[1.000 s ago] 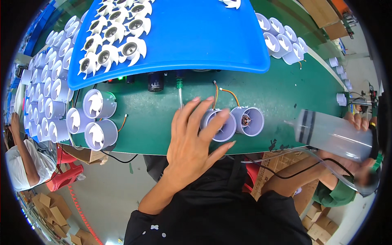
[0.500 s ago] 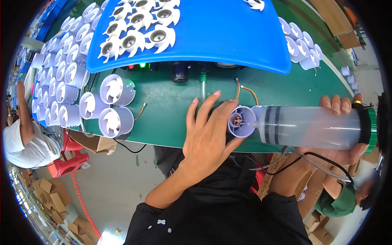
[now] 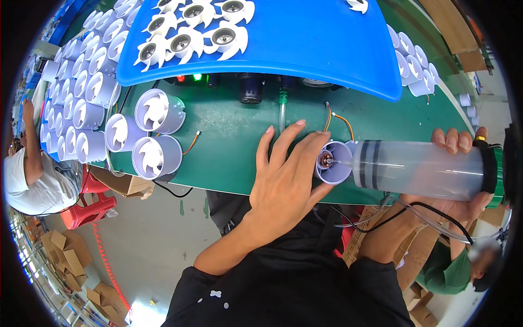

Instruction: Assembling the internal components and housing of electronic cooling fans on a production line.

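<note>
My left hand grips a short pale-lilac fan housing between thumb and fingers, its open end turned up. Inside the housing sits a small copper-coloured motor core. My right hand is wrapped round a large translucent dispensing syringe with black bands and a green end cap. The syringe lies level, and its thin tip reaches into the housing beside the core. Whether the tip touches the core, I cannot tell. White fan impellers lie on the blue tray beyond my hands.
Three housings with white impellers stand on the green table at left, beside rows of similar ones. More housings stand far right. A clear hose, wires and a black cable lie nearby. Other people sit at both sides.
The view has shifted slightly, so the tray and far housings sit differently in the picture. Both hands keep their grips, and the syringe tip is still inside the housing.
</note>
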`<state>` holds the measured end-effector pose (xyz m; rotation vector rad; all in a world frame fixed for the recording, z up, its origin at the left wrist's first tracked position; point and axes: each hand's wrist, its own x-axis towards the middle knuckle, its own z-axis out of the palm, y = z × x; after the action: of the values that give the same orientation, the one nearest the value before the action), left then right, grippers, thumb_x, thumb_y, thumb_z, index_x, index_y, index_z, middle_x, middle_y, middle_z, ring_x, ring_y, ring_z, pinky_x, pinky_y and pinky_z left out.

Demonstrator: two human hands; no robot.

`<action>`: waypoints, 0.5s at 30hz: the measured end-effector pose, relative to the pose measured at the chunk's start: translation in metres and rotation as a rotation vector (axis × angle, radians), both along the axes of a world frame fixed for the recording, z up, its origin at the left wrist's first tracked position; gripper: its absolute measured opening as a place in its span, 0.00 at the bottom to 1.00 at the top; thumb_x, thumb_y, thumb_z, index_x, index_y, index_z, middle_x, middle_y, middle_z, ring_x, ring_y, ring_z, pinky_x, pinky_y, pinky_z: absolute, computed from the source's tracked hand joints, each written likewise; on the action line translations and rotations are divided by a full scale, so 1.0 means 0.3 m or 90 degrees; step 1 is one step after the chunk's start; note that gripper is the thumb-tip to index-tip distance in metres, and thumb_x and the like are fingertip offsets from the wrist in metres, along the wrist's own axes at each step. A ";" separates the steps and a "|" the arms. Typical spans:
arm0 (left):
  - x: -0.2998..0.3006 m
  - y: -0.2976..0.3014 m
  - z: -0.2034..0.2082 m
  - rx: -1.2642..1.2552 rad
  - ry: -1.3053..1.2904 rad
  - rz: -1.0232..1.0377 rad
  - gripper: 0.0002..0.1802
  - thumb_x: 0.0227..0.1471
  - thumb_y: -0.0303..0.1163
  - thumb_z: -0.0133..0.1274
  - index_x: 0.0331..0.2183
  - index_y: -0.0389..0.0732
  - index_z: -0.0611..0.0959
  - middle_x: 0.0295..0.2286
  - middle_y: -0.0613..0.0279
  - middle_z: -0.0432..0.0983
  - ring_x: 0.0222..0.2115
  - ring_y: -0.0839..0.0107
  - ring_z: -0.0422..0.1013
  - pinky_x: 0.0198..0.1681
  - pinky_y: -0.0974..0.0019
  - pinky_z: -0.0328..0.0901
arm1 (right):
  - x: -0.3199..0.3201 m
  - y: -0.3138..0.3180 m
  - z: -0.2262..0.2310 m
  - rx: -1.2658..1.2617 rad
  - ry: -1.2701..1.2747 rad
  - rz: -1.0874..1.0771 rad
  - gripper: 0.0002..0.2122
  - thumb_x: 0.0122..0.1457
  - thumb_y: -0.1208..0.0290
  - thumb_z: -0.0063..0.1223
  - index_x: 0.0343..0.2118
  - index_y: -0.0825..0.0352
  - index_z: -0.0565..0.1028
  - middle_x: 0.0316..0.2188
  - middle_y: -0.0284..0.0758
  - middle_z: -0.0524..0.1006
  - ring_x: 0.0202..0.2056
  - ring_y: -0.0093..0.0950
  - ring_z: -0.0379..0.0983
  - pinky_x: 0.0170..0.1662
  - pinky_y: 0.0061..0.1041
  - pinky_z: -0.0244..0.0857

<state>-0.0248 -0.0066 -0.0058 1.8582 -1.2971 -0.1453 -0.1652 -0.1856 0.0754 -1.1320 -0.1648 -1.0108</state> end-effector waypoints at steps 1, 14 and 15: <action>0.000 0.001 0.002 0.004 0.002 0.000 0.37 0.41 0.38 0.67 0.52 0.39 0.73 0.48 0.59 0.74 0.58 0.55 0.61 0.62 0.42 0.48 | -0.004 -0.002 0.001 0.000 0.000 0.000 0.45 0.53 0.40 0.54 0.62 0.72 0.54 0.45 0.47 0.66 0.45 0.37 0.63 0.52 0.44 0.54; -0.004 -0.002 0.001 -0.003 0.004 0.003 0.37 0.39 0.37 0.68 0.52 0.39 0.73 0.48 0.60 0.74 0.57 0.57 0.62 0.61 0.43 0.50 | -0.041 -0.001 0.014 0.053 0.041 -0.045 0.44 0.47 0.42 0.61 0.57 0.73 0.59 0.46 0.39 0.60 0.51 0.35 0.56 0.58 0.38 0.51; -0.004 -0.002 0.000 0.000 0.005 0.002 0.37 0.39 0.37 0.68 0.52 0.39 0.73 0.48 0.60 0.74 0.57 0.57 0.62 0.61 0.43 0.50 | -0.037 0.003 0.021 0.056 0.061 -0.125 0.43 0.46 0.46 0.63 0.57 0.73 0.59 0.45 0.38 0.61 0.49 0.32 0.56 0.57 0.34 0.50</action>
<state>-0.0260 -0.0073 -0.0057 1.8576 -1.2894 -0.1499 -0.1764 -0.1845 0.0817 -1.1288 0.0694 -1.1236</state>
